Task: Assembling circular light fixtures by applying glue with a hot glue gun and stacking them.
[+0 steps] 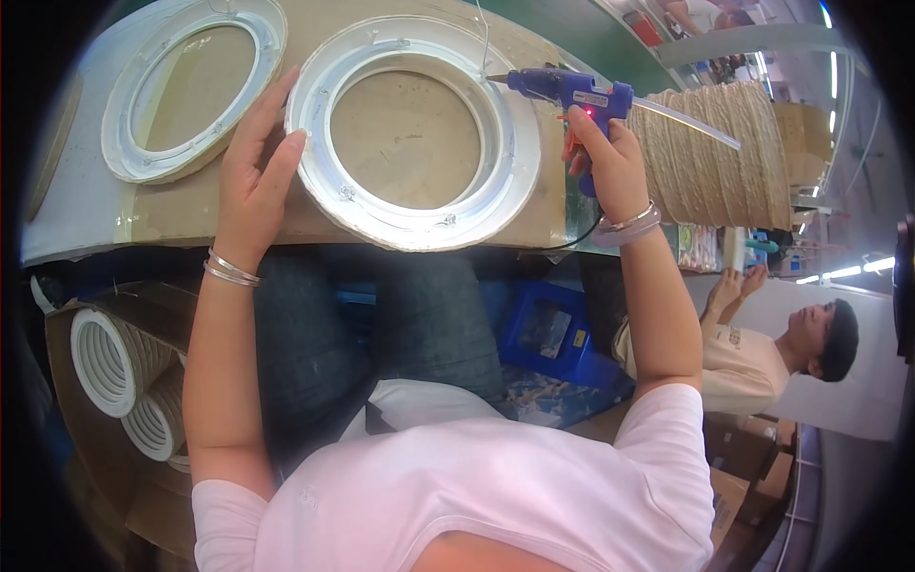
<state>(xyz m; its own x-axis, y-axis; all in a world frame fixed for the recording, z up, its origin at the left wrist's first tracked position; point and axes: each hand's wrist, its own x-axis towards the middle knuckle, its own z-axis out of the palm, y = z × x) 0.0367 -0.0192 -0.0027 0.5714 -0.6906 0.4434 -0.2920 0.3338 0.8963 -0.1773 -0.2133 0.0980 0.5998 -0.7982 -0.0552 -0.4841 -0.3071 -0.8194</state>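
Observation:
In my right hand point(610, 157) is a blue hot glue gun point(577, 92), its red light lit and a clear glue stick point(686, 122) jutting from its back. The gun's nozzle points left, at the upper right rim of a white ring-shaped frame point(510, 162) lying on the table. A thin wire rises from the ring close to the nozzle. My left hand point(262, 157) rests against the ring's left edge, fingers stretched and thumb apart, gripping nothing. Small clear blobs sit in the ring's inner channel. Left of that hand lies a second white ring point(119, 143) of the same kind.
Cardboard point(167, 214) covers the tabletop. Right of the gun stands a stack of rope-textured rings point(710, 157). More white rings point(100, 357) fill a box at lower left. A blue plastic stool point(519, 329) is under the table. Another person point(753, 367) works at the right.

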